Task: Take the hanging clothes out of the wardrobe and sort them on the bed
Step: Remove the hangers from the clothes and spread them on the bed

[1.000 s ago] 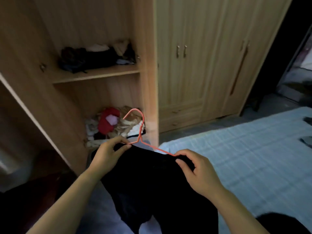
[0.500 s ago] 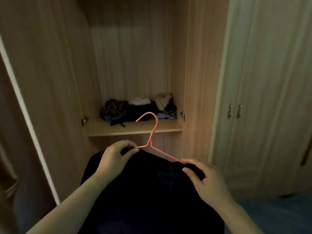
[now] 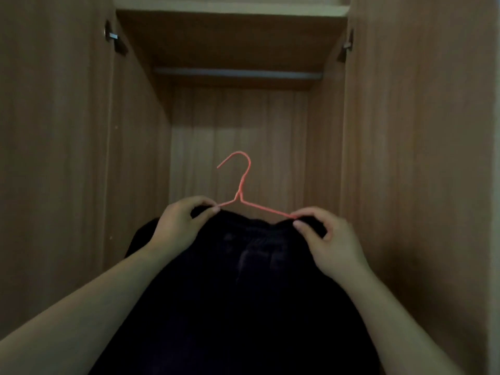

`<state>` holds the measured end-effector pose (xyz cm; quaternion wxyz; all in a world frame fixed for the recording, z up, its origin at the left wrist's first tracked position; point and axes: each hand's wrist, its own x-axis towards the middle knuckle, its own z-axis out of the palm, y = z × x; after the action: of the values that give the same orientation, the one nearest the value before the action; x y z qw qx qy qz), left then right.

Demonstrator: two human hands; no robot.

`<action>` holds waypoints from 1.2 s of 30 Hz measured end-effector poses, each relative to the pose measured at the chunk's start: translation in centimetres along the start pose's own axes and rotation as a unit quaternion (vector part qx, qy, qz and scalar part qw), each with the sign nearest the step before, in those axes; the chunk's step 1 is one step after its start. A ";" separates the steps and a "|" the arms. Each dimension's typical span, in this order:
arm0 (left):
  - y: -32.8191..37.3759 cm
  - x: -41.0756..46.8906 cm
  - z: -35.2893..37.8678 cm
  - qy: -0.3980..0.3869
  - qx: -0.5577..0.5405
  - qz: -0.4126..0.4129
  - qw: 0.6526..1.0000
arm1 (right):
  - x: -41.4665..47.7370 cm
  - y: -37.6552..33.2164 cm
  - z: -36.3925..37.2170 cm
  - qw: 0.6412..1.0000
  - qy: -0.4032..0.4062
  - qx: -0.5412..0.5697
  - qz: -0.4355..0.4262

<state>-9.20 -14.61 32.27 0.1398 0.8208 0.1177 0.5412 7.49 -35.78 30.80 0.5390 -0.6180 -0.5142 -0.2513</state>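
My left hand (image 3: 178,226) and right hand (image 3: 328,244) pinch the black garment (image 3: 243,293) on its red hanger (image 3: 240,190), below the 12 o'clock rail (image 3: 238,73); bed next, I reckon.

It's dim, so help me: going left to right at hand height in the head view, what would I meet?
Left wardrobe panel → left hand → red hanger → right hand → right wardrobe panel.

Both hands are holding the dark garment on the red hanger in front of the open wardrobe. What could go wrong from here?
1. The left hand and right hand only pinch the dark garment at the ends of the thin red hanger, so the fabric could slip off.
2. The hanger hangs on nothing, below the rail, and might snag it or the side walls of the narrow wardrobe.
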 end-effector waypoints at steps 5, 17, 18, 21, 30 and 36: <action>-5.3 8.4 4.3 0.072 0.074 0.077 0.992 | 10.3 3.1 2.4 0.994 0.068 -0.080 -0.034; -16.0 29.5 18.5 0.015 -0.047 0.164 0.985 | 33.1 11.5 4.7 0.949 0.217 -0.226 -0.039; -16.0 31.2 19.3 0.018 -0.055 0.172 0.983 | 34.6 12.0 4.7 0.943 0.228 -0.239 -0.040; -15.7 36.0 21.8 0.017 -0.075 0.195 0.978 | 39.0 13.7 4.6 0.921 0.265 -0.284 -0.031; -14.7 47.7 29.8 0.047 -0.107 0.234 0.965 | 53.2 19.9 3.0 0.901 0.330 -0.282 0.011; -14.6 54.6 32.7 0.065 -0.146 0.247 0.956 | 61.3 22.5 2.1 0.873 0.327 -0.361 -0.011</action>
<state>41.43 14.48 61.53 0.1124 0.7580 -0.1603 0.6222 48.51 -9.01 73.99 0.4130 -0.6466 -0.1885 -0.6130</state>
